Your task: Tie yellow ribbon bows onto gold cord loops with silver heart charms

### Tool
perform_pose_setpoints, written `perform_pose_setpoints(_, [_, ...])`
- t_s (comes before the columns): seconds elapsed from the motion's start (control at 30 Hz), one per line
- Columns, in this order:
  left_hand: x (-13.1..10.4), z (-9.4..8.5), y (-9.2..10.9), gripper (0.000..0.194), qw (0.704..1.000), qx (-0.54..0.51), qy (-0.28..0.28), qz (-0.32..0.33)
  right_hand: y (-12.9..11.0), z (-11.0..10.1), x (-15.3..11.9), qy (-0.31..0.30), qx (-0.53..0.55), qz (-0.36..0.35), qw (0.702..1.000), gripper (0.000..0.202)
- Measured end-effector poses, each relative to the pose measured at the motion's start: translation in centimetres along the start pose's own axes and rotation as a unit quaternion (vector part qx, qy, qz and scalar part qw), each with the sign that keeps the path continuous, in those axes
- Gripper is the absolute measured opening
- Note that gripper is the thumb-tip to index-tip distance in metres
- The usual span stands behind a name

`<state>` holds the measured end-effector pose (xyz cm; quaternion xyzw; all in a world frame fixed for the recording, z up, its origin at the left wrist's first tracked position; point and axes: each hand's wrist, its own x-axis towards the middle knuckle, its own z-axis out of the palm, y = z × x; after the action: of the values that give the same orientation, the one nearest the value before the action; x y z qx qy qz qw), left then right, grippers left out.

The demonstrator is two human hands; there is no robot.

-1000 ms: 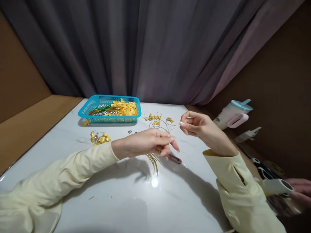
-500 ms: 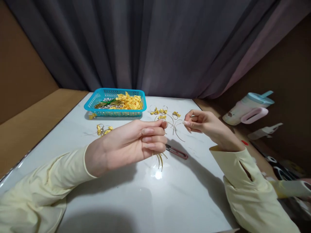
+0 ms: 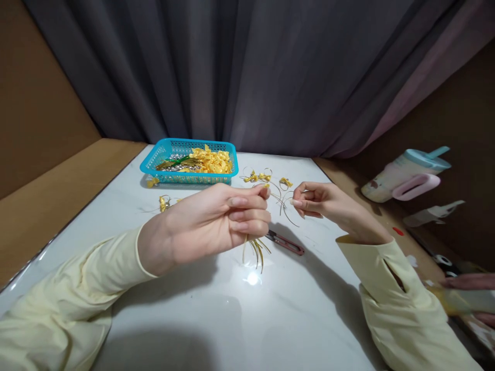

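My left hand (image 3: pixel 212 221) is closed, palm toward me, around a bundle of thin gold wires (image 3: pixel 257 250) whose ends hang below the fingers. Thumb and index finger press together at the tip, with a bit of yellow showing just behind them. To the right, my right hand (image 3: pixel 328 206) pinches with thumb and fingertips beside a curved thin wire (image 3: pixel 290 214); whether it grips that wire is unclear. Small yellow bows with wire loops (image 3: pixel 257 176) lie beyond the hands. Thread snips (image 3: pixel 286 242) with a pinkish handle rest on the white table below.
A blue basket (image 3: pixel 185 179) holds yellow ribbon pieces, silvery bits and gold-green strands. More bows (image 3: pixel 164 202) lie left of my left hand. At right are a tumbler (image 3: pixel 410 175) and a small white bottle (image 3: pixel 433 214). Another person's hand (image 3: pixel 469 282) shows at the right edge.
The whole view has shifted slightly, moving things a little to the right. Both my hands keep nearly the same pose. Another person's hand has come into view at the right edge.
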<state>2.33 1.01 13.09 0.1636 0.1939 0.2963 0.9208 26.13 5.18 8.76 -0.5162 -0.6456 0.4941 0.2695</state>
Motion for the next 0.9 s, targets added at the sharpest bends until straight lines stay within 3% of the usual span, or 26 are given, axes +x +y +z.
perform_pose_setpoints(0.2, [0.0, -0.1, 0.0, 0.035, 1.0, 0.007, 0.003, -0.005, 0.3, 0.0, 0.1, -0.019, -0.012, -0.022, 1.0, 0.038])
perform_pose_setpoints(0.3, [0.2, -0.1, 0.0, 0.035, 1.0, 0.02, 0.003, -0.002, 0.3, 0.1, 0.1, -0.033, -0.074, -0.039, 0.996, 0.036])
perform_pose_setpoints(0.47, [0.9, -0.7, -0.5, 0.032, 0.994, 0.097, -0.031, -0.04, -1.4, 1.6, -1.4, 0.062, -0.221, -0.087, 0.969, 0.036])
perform_pose_setpoints(0.53, [1.1, -1.1, -0.8, 0.032, 0.99, 0.125, -0.038, -0.058, -2.2, 2.8, -2.5, -0.002, -0.156, -0.062, 0.986, 0.046])
perform_pose_setpoints(0.6, [1.4, -1.6, -1.1, 0.031, 0.988, 0.154, -0.028, -0.003, -2.6, 4.3, -3.5, -0.092, -0.041, -0.04, 0.994, 0.056])
perform_pose_setpoints(0.67, [1.6, -2.0, -1.4, 0.029, 0.974, 0.198, -0.004, 0.108, -2.5, 5.8, -4.1, -0.137, 0.055, -0.06, 0.987, 0.054])
perform_pose_setpoints(0.77, [1.8, -2.5, -1.9, 0.025, 0.938, 0.263, 0.04, 0.224, -2.0, 7.7, -3.9, -0.139, 0.176, -0.074, 0.972, 0.054])
perform_pose_setpoints(0.9, [1.6, -2.8, -2.5, 0.024, 0.905, 0.334, 0.076, 0.251, -2.1, 9.0, -3.1, -0.103, 0.225, -0.041, 0.968, 0.062])
